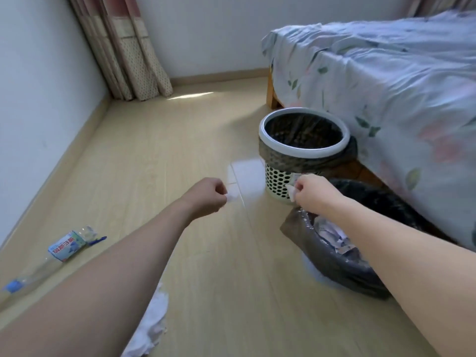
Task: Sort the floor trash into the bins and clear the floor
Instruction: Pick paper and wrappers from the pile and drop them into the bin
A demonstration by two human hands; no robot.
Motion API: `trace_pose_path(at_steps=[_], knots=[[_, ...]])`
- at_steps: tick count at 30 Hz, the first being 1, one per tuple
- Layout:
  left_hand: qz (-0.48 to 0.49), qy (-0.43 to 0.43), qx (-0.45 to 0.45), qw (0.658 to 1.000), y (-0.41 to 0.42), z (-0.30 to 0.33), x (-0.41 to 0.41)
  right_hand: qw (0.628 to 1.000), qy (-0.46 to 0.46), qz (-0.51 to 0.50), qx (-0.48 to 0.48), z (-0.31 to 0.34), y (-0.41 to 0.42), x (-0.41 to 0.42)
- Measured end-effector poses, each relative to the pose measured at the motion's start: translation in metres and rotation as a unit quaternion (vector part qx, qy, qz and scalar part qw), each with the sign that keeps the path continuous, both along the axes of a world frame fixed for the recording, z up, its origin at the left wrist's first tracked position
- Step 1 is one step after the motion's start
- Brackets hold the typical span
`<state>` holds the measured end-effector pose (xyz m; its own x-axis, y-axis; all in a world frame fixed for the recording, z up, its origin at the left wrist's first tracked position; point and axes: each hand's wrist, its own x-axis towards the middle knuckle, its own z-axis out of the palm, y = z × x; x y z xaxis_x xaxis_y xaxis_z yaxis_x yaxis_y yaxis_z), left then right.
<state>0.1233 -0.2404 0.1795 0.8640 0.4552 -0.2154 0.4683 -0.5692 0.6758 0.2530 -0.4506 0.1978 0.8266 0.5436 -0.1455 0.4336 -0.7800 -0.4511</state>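
Observation:
My left hand (206,195) is curled over the wooden floor and pinches a small white scrap (231,198) at its fingertips. My right hand (313,193) is also curled, holding a small white paper scrap (292,191) above the near bin (332,264), which has a dark liner and crumpled paper inside. Beyond it stands a white perforated bin (279,182) with a dark liner. A clear plastic bottle (51,256) with a blue and white label lies on the floor at the left. Crumpled white paper (152,323) lies under my left forearm.
A bed (386,86) with a light floral cover fills the right side, close behind both bins. A dotted curtain (134,55) hangs in the far corner. White walls with a skirting board run along the left and the back.

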Motion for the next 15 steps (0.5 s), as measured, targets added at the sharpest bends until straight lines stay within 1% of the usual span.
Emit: trace_pose_path(at_steps=[2,4,6,8,11,13,15], knots=[[-0.03,-0.044,-0.021,0.998,-0.032,0.033,0.031,0.998,-0.02,-0.053,0.015,0.028,-0.032,0.026],[-0.061,-0.071,-0.035,0.995,-0.065,0.054,0.061,0.997,-0.026,-0.079,0.002,0.037,-0.06,0.043],[-0.084,-0.078,-0.027,0.993,-0.098,0.06,0.089,0.995,-0.005,-0.093,-0.022,0.032,-0.085,0.056],[-0.104,-0.068,0.0,0.992,-0.132,0.051,0.115,0.993,0.023,-0.103,-0.052,0.014,-0.107,0.067],[-0.147,-0.023,0.034,0.988,-0.181,0.017,0.148,0.988,0.057,-0.106,-0.093,-0.015,-0.129,0.077],[-0.198,0.045,0.08,0.976,-0.21,-0.009,0.157,0.982,0.081,-0.104,-0.133,-0.03,-0.138,0.077],[-0.24,0.113,0.118,0.957,-0.228,-0.027,0.16,0.97,0.101,-0.092,-0.2,-0.035,-0.142,0.079]])
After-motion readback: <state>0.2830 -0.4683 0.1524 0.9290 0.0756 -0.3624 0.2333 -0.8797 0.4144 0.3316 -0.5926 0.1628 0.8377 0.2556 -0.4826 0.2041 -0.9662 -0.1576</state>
